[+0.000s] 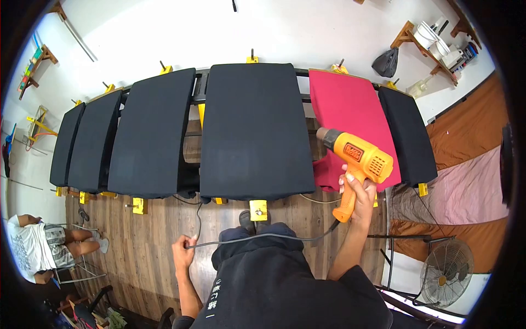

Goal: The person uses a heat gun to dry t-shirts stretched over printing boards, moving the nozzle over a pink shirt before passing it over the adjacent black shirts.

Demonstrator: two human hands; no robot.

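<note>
My right hand [357, 193] is wrapped round the handle of an orange heat gun [359, 156]. Its dark nozzle points left, above the gap between a black shirt and a red one. From the handle's base a grey power cord [285, 236] runs across my front to my left hand [184, 251], whose fingers are closed on it. Straight ahead, a black shirt [255, 131] lies stretched flat over a board. To its right the red shirt [348, 104] covers another board, partly hidden behind the heat gun.
More black shirts [153, 134] cover boards along the row, with yellow clamps [259, 211] at the board ends. A floor fan [446, 271] stands at lower right. One person [49, 249] sits at lower left. A wall shelf [427, 49] holds containers at upper right.
</note>
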